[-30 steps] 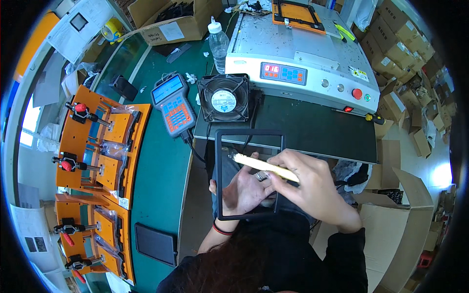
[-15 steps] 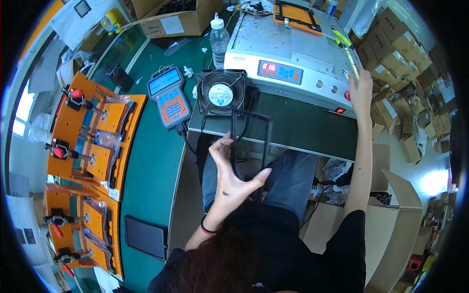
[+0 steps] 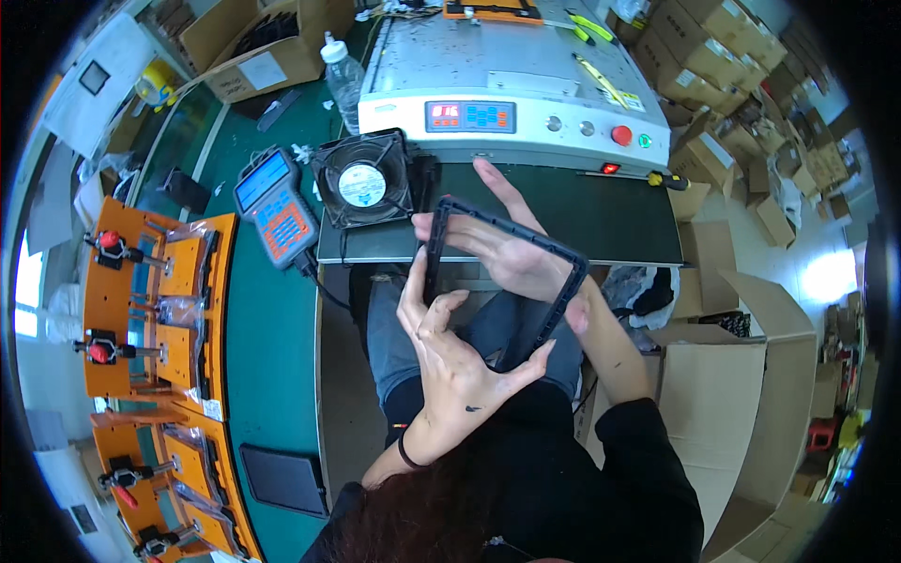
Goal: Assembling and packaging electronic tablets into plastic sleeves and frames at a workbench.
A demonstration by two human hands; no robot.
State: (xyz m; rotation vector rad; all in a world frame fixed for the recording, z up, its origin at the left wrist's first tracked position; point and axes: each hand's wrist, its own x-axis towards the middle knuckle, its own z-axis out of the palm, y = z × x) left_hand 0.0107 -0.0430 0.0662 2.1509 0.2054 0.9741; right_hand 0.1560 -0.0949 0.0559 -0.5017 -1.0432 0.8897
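Observation:
A thin black rectangular frame (image 3: 511,227) is held up in front of my body, tilted, above my lap. My left hand (image 3: 455,364) spans it, with fingers along its left side and thumb at its lower right. Behind the frame is my right hand (image 3: 518,265), partly seen through the opening. Its fingers are stretched out and apart, one pointing up past the top bar and one near the upper left corner. Whether the right hand touches the frame, I cannot tell. A slim yellow tool (image 3: 601,80) lies on top of the white machine (image 3: 526,150).
A black fan (image 3: 364,183) and a blue handheld device (image 3: 277,211) sit at the table's left. Orange clamp fixtures (image 3: 103,310) line the far left, near a black flat panel (image 3: 284,479). A screwdriver (image 3: 668,180) lies by the machine; an open carton (image 3: 713,403) stands right.
My right hand has left the slim yellow tool on the machine and come down-left behind the frame. My left hand has turned the frame to face upward more. The view has shifted.

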